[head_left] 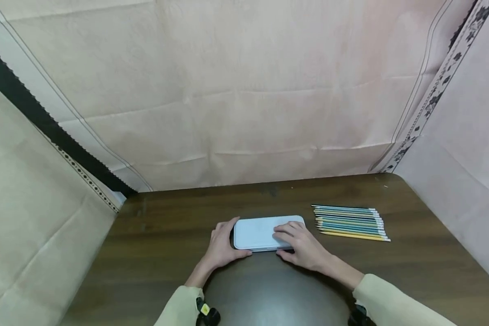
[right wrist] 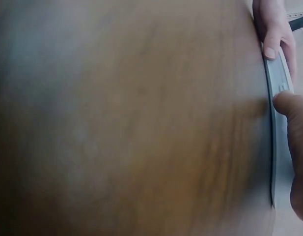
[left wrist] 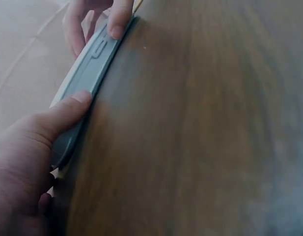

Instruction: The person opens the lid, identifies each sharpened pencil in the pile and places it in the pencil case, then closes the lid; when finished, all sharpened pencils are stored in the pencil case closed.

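A flat light-blue pencil case (head_left: 256,232) with rounded corners lies on the table, its lid down. My left hand (head_left: 222,244) grips its left end, the thumb on the front side and the fingers round the far left corner. At the right end, my right hand (head_left: 299,244) has its fingers bent over the lid and its thumb against the front side. In the left wrist view a small latch (left wrist: 98,48) shows on the case's front side, close to the right thumb.
To the right of the case, a row of several pencils (head_left: 350,222) in blue, green and yellow lies side by side on the brown wooden table (head_left: 167,253). Pale cloth walls (head_left: 244,113) stand along the table's back and both sides.
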